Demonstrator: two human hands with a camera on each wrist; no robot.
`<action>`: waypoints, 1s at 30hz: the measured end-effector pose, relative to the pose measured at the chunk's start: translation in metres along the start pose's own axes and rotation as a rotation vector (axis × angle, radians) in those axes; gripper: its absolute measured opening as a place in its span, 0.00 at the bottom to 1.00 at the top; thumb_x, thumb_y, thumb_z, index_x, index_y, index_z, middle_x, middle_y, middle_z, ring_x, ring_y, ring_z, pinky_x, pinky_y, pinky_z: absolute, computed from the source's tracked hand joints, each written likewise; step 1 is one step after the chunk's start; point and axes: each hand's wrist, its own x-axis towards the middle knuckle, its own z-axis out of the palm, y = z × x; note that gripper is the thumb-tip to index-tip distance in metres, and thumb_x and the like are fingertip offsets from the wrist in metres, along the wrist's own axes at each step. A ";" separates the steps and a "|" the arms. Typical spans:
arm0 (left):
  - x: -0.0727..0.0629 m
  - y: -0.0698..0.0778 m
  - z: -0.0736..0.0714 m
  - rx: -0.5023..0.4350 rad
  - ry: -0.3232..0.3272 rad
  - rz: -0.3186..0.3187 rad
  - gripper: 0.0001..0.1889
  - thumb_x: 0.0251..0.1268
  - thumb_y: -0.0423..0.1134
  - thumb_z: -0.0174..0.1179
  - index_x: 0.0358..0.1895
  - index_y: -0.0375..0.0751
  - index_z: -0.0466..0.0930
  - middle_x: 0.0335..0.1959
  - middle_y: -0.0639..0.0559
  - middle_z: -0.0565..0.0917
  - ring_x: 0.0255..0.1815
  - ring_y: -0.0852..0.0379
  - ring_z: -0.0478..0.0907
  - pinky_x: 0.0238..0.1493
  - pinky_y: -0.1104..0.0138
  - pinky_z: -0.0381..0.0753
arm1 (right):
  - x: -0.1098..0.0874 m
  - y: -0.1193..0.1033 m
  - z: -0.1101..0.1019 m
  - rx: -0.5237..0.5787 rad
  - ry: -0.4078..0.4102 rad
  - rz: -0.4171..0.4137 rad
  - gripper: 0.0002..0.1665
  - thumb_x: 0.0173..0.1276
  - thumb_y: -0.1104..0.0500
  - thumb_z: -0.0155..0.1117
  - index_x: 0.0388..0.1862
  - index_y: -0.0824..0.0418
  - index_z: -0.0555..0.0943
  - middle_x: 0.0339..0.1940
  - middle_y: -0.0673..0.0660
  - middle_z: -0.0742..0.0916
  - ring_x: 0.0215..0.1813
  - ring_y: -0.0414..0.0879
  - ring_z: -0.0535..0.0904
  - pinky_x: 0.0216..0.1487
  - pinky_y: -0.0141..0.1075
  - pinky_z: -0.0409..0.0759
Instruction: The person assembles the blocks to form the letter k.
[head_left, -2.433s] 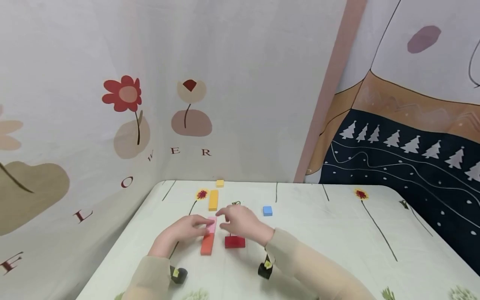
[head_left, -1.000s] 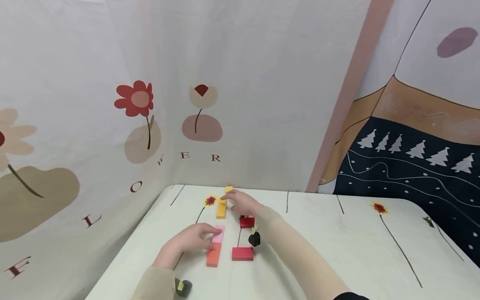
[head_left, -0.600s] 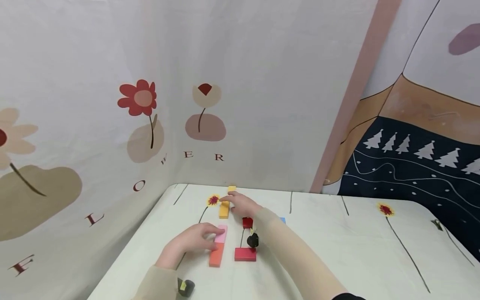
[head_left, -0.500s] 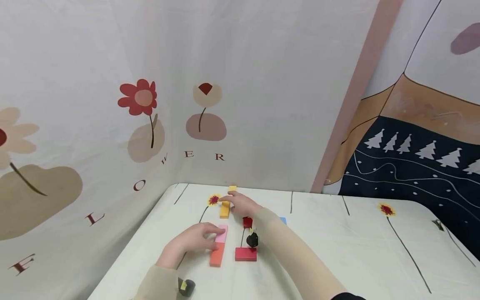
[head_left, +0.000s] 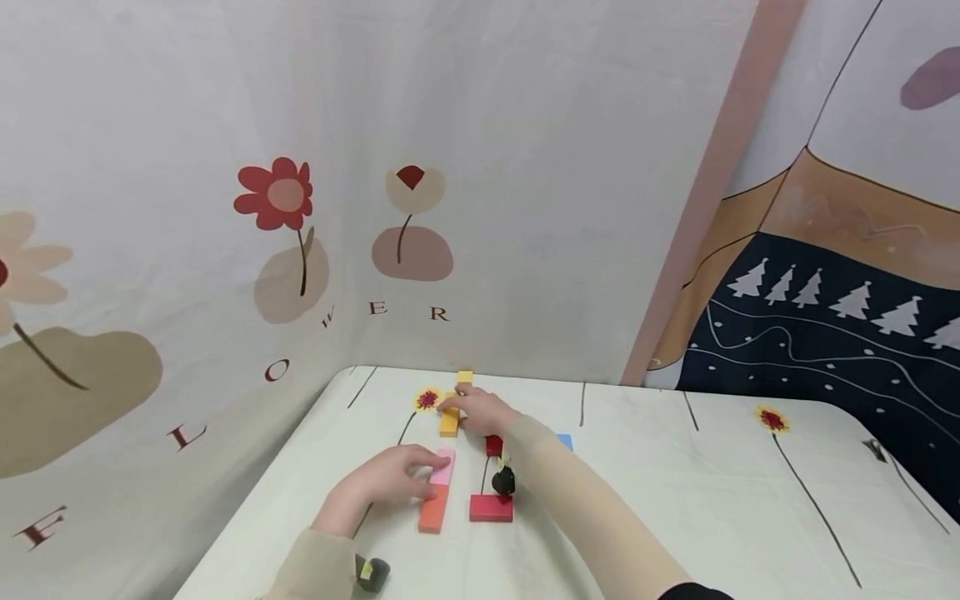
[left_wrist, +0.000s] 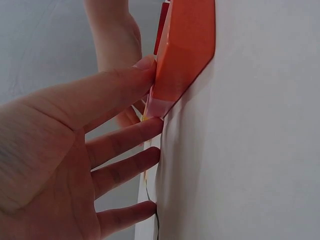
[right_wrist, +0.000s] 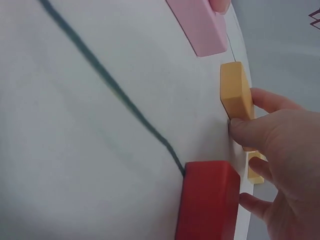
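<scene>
My left hand [head_left: 390, 483] touches a pink block [head_left: 442, 469] and an orange block [head_left: 432, 516], which lie end to end on the table. Its thumb is against the orange block, and in the left wrist view the other fingers reach out nearly straight. Farther away, my right hand [head_left: 483, 411] pinches a long yellow block [head_left: 449, 422] between thumb and index finger. In the right wrist view that yellow block [right_wrist: 234, 87] lies low on the cloth, its near end showing. Beyond it is a small yellow block [head_left: 465, 377], partly behind the right hand.
Two red blocks lie right of the orange-pink row: a near red block [head_left: 491, 508] and a farther red block [head_left: 493, 445] under the right wrist. A blue block [head_left: 565, 442] is mostly hidden behind the right sleeve. Printed cloth walls [head_left: 540, 208] stand behind the table.
My right hand has moved from beside the pink block to the long yellow block farther off, uncovering the farther red block. The left hand stays at the pink and orange blocks. The head view has shifted.
</scene>
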 end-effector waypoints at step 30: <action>-0.002 0.002 0.002 0.005 0.000 -0.025 0.23 0.54 0.46 0.71 0.56 0.55 0.83 0.55 0.51 0.80 0.60 0.45 0.72 0.60 0.41 0.70 | -0.018 0.009 -0.015 0.219 -0.006 0.051 0.20 0.65 0.56 0.69 0.55 0.39 0.80 0.65 0.57 0.70 0.49 0.46 0.73 0.42 0.30 0.79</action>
